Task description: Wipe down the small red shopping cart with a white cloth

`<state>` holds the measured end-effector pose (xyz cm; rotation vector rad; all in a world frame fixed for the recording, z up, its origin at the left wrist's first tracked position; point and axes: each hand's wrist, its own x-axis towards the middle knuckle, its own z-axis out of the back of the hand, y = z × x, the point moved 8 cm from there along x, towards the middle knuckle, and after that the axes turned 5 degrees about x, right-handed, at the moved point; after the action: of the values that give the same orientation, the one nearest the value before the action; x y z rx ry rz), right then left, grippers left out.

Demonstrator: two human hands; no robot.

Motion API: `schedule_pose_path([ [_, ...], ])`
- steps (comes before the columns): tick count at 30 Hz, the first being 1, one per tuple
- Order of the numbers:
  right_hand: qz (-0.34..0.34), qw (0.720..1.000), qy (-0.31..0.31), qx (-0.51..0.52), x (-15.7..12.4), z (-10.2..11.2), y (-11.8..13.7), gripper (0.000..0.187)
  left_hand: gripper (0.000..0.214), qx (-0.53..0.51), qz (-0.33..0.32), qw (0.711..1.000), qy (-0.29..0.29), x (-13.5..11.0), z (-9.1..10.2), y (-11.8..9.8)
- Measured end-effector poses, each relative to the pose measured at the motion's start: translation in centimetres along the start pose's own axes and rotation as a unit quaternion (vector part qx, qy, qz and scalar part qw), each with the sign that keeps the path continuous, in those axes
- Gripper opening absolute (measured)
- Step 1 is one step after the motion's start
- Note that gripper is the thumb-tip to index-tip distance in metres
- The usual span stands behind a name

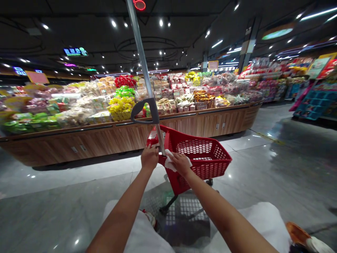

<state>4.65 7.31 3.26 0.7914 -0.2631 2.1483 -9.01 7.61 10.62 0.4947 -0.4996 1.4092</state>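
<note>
A red plastic shopping cart (210, 165) with a perforated basket stands in front of me, turned to the right. My left hand (149, 157) is closed around the near end of its red handle. Under the fingers of my right hand (181, 162) is a crumpled white cloth (170, 162), pressed on the cart's near rim beside the pole; paper or fabric, I cannot tell. A metal pole (142, 56) rises between my hands, tilted left, with a dark grey loop handle (144, 111) on it. My right fingertips are partly hidden by the cloth.
A long wood-panelled display counter (181, 125) piled with packaged snacks runs behind the cart. Stacked goods (271, 73) and a blue rack (317, 100) stand at the right. The floor (79, 211) is shiny grey. An orange object (297, 232) lies low at the right.
</note>
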Motion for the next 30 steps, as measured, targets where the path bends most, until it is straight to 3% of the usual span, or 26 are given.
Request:
schedule_pose_path([
  [7, -0.106, 0.992, -0.06, -0.027, -3.5, 2.3, -3.9, 0.043, 0.035, -0.08, -0.002, 0.996, -0.03, -1.5, 0.5, -6.9],
  [10, -0.129, 0.979, -0.153, 0.03, -5.3, 4.6, -4.5, 0.041, 0.037, -0.133, -0.025, 0.99, -0.028, -2.8, 1.1, -10.2],
  [13, -0.119, 0.959, -0.238, 0.094, -7.3, 7.7, -4.6, 0.042, 0.04, -0.213, -0.088, 0.973, -0.023, -3.6, 2.3, -12.1],
  [15, -0.077, 0.962, -0.238, 0.109, -7.9, 9.6, -4.2, 0.042, 0.041, -0.241, -0.12, 0.963, -0.027, -2.9, 3.1, -11.6],
  [18, -0.048, 0.977, -0.192, 0.078, -7.2, 12.0, -4.1, 0.04, 0.042, -0.198, -0.105, 0.974, -0.044, 0.4, 3.2, -8.3],
  [20, -0.103, 0.981, -0.156, 0.044, -6.0, 13.0, -4.9, 0.037, 0.041, -0.149, -0.08, 0.985, -0.02, 2.9, 1.8, -6.2],
  [22, -0.186, 0.977, -0.099, 0.013, -4.7, 13.1, -5.8, 0.034, 0.039, -0.112, -0.085, 0.99, 0.026, 4.4, -0.3, -5.4],
  [26, -0.278, 0.96, 0.0, -0.024, -2.6, 11.6, -4.3, 0.036, 0.037, -0.086, -0.087, 0.991, 0.048, 4.1, -2.8, -6.4],
  [30, -0.193, 0.981, -0.02, 0.006, -0.8, 10.7, 0.1, 0.036, 0.035, -0.075, -0.072, 0.994, 0.03, 2.2, -2.4, -8.1],
])
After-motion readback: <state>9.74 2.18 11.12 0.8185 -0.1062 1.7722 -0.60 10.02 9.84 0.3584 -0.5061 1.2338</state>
